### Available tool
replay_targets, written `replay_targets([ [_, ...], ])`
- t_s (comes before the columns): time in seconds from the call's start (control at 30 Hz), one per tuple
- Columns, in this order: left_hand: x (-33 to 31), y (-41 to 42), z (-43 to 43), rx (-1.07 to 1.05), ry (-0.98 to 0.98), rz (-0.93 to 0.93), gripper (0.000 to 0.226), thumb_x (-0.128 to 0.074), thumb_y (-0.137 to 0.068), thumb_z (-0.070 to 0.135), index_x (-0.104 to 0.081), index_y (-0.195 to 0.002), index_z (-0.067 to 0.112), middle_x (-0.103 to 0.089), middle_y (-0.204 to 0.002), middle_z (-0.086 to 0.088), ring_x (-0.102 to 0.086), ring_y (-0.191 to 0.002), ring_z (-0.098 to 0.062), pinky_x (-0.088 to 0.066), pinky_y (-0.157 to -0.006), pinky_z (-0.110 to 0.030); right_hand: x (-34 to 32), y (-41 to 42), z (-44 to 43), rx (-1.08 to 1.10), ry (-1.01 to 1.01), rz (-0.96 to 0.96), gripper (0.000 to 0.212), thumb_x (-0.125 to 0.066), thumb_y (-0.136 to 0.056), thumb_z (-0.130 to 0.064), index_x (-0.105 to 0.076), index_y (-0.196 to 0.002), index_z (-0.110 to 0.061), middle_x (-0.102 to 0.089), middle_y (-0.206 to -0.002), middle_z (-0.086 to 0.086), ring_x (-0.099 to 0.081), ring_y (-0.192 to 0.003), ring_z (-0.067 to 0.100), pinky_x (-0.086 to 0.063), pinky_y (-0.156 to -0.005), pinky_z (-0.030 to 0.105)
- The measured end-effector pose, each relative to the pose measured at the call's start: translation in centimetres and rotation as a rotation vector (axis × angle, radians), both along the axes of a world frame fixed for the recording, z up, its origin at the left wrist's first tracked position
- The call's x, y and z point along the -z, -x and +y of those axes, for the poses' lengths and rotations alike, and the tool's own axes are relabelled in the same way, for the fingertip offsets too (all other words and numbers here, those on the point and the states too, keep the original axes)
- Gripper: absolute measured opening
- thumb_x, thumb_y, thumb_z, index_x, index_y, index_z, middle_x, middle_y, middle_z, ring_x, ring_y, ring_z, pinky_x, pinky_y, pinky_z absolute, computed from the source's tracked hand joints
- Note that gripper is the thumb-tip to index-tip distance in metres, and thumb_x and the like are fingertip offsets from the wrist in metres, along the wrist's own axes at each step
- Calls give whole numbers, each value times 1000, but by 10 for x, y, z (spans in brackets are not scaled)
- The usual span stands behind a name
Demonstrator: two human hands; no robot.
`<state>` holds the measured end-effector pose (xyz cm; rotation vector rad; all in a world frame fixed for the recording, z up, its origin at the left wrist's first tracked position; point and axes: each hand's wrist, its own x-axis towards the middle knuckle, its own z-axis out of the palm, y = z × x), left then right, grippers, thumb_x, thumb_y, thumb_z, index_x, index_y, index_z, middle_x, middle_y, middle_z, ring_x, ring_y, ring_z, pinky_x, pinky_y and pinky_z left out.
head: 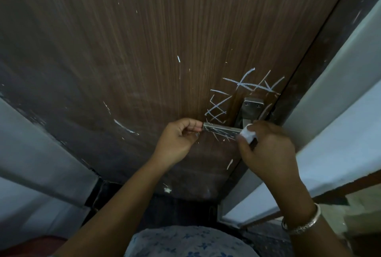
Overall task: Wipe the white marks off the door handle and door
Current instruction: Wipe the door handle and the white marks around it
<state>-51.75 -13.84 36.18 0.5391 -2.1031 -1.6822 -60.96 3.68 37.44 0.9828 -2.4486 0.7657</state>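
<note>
A brown wood-grain door [144, 50] fills the view. White crossed chalk marks [251, 84] lie above and left of the metal handle plate [252, 106]. The metal lever handle [222, 129] also carries white scribbles. My left hand [179, 141] pinches the lever's free left end with its fingertips. My right hand [266, 149] is closed around a small white wad [248, 133], cloth or tissue, pressed against the lever's right end near the plate.
The dark door frame [321, 50] and a pale wall [340, 112] run along the right. Another pale wall [31, 143] stands at the left. Scattered white scratches [123, 125] mark the lower door. A silver bangle [303, 221] sits on my right wrist.
</note>
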Motion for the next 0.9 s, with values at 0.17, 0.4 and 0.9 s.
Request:
replay_targets([
  [0.17, 4, -1, -3, 14, 24, -11, 33, -52, -83, -9, -66, -96, 18, -67, -90, 1, -61, -83, 1, -45, -71, -6, -1, -2, -12, 9, -157, 72, 17, -73, -62, 9, -68, -72, -4, -67, -69, 15, -60, -62, 33, -50, -57, 30],
  [0.4, 6, -3, -5, 33, 5, 1, 42, -48, -82, -13, -66, -96, 22, -69, -91, 2, -63, -84, 3, -46, -73, -8, -8, -22, -53, -148, -226, 51, 16, -73, -66, 1, -72, -79, -8, -71, -81, 10, -60, -70, 31, -50, -65, 31],
  [0.9, 6, -7, -3, 73, -27, -5, 35, -46, -81, -18, -66, -97, 6, -67, -88, -10, -61, -83, -8, -48, -74, -15, -27, -46, -70, -157, -316, 45, 14, -75, -58, 0, -66, -66, -6, -65, -63, 13, -60, -59, 31, -51, -55, 30],
])
